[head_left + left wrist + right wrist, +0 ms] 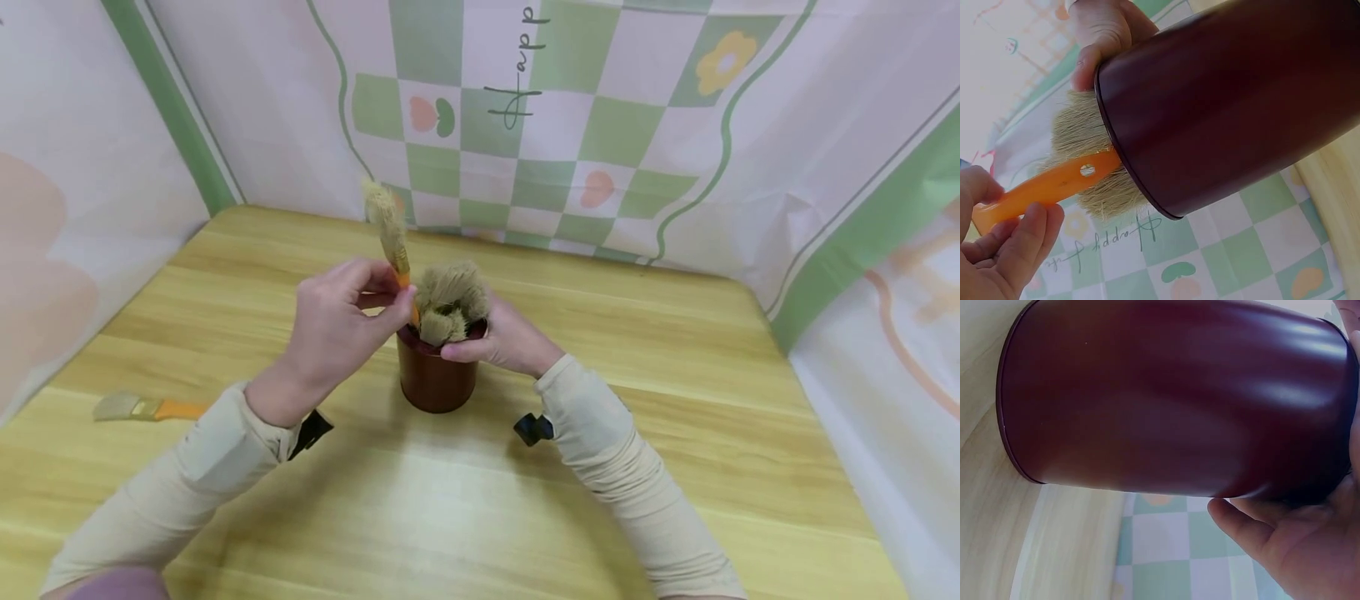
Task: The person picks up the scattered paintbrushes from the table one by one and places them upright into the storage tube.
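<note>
My left hand [337,317] pinches a paintbrush [387,221] by its orange handle, bristles upward. The lower end of that handle goes inside the rim of a dark red can [437,379], as the left wrist view also shows on the handle [1060,181]. Several brushes with tan bristle heads [457,287] stand bristles-up in the can; their handles are hidden inside. Round the right side of the can, near its top, my right hand [517,337] holds it, thumb at the near rim. The can stands upright on the wooden table.
Another paintbrush [123,407] with an orange handle lies flat on the table [660,467] at the left, partly covered by my left forearm. Behind the table hangs a green-and-white checked cloth [555,125], with more cloth along both sides.
</note>
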{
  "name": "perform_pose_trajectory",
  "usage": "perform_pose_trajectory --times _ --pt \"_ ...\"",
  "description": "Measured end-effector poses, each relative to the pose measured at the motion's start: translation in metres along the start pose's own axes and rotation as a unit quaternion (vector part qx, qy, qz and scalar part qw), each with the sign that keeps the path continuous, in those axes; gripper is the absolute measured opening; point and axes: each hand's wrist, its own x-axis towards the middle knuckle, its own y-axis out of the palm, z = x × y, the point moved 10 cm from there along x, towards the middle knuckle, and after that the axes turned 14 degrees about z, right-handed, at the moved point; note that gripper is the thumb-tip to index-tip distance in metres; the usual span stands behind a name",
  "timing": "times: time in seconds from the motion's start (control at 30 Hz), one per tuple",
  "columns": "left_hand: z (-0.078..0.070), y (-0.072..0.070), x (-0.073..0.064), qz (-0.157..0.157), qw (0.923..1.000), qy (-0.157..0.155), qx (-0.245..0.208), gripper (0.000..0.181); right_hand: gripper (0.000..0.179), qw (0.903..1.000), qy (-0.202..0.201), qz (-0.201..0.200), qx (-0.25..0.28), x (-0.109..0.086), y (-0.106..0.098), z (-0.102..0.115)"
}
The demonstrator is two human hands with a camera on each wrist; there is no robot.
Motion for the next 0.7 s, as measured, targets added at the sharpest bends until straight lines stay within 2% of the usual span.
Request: perform_pose_trajectory --times 0.37,0.7 --pt "0.010 0.008 0.002 0.025 0.9982 -0.053 0.014 0.008 0.070 1.0000 0.005 0.003 0.002 0.000 0.001 -0.002" --pt "0.014 0.012 0.001 0.033 0.9965 -0.075 0.015 0.015 0.072 0.9999 0.004 0.010 0.010 0.001 0.002 -0.001"
